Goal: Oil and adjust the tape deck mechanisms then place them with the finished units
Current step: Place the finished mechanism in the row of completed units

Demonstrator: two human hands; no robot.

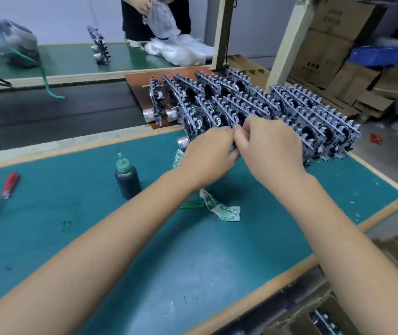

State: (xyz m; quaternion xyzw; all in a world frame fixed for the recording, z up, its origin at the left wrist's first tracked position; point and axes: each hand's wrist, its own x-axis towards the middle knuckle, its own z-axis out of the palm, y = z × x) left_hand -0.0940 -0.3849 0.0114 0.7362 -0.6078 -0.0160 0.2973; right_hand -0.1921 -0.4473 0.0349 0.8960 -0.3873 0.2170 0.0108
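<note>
Both hands (239,151) pinch mech (235,141) at deck rows (289,110), oil btl (127,177) left.

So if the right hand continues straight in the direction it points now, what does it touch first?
Probably the left hand: the right hand points left toward it and they nearly meet. Beyond lie the rows of tape deck mechanisms, though depth is unclear.

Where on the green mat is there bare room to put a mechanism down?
Free: the mat near the front edge, between the forearms, and the stretch between the screwdriver and the oil bottle. Crowded: the far right, packed with rows of mechanisms, and the middle, where both hands work above a stained rag.
</note>
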